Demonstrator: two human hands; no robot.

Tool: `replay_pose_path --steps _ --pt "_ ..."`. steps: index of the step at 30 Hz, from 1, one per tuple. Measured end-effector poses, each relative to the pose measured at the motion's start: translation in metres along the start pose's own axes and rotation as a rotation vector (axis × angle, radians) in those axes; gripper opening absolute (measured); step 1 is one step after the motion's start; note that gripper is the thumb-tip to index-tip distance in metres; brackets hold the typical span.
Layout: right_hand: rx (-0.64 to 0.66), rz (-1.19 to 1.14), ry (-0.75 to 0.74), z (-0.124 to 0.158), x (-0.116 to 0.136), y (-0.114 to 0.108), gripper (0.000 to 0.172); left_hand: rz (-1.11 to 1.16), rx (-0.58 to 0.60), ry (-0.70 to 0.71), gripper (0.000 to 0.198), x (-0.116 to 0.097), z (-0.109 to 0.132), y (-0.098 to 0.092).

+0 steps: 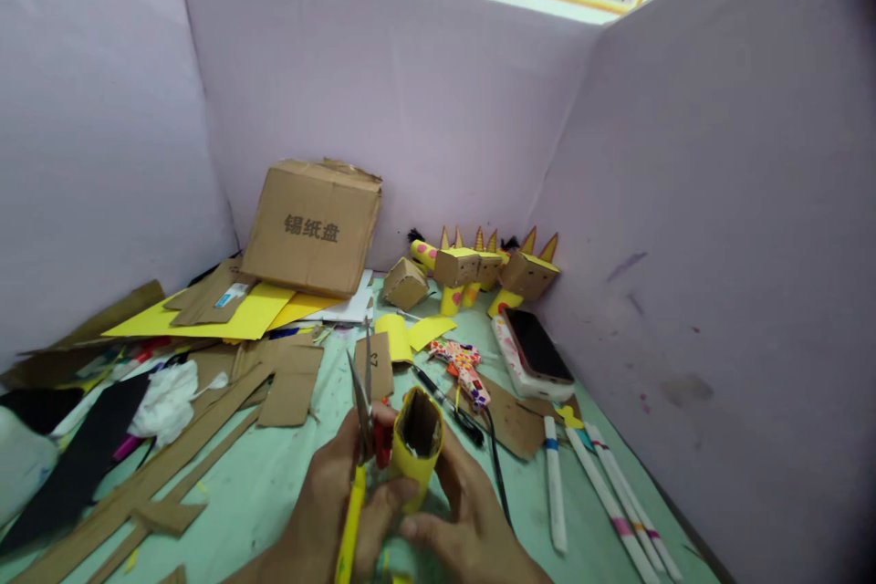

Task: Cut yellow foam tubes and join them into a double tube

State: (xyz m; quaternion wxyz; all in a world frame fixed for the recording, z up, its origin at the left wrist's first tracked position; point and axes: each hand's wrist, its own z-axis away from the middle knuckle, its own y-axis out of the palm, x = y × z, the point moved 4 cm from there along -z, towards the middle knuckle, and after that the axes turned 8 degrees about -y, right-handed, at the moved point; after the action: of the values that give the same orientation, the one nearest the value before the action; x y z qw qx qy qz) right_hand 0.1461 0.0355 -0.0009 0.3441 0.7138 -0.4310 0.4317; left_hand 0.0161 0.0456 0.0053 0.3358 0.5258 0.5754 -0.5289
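Observation:
A short cardboard tube covered in yellow paper (415, 465) stands upright, its open brown end facing up, between my hands. My right hand (469, 511) has its fingers wrapped round the tube's right side. My left hand (335, 484) is at the left, closed on a pair of scissors (364, 411) with red on the handle and blades pointing up and parted. A yellow stick-like object (350, 525) lies against the left hand. Its thumb reaches the lower left of the tube.
Cardboard animal figures (479, 269) stand at the back, near a cardboard box (315, 228). A patterned glue gun (462, 365), a black pen (448, 406), a phone (537, 345) and white markers (556, 488) lie rightward. Cardboard scraps (291, 388) and crumpled tissue (166, 401) cover the left.

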Motion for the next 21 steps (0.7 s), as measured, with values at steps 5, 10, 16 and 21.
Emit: replay_pose_path --steps 5,10,16,21 --pt "-0.100 0.041 -0.063 0.001 -0.008 -0.003 0.053 -0.217 0.033 -0.054 0.026 -0.013 0.002 0.006" --pt "-0.208 -0.023 0.104 0.001 -0.019 -0.017 0.036 -0.151 -0.041 -0.054 0.025 -0.015 -0.006 -0.002" --pt "-0.276 -0.116 0.143 0.000 -0.021 -0.015 0.027 -0.172 -0.048 0.053 0.018 -0.016 -0.010 -0.008" --pt "-0.243 -0.135 0.133 0.000 -0.018 -0.013 0.031 -0.304 -0.113 0.183 0.013 -0.019 -0.005 -0.008"
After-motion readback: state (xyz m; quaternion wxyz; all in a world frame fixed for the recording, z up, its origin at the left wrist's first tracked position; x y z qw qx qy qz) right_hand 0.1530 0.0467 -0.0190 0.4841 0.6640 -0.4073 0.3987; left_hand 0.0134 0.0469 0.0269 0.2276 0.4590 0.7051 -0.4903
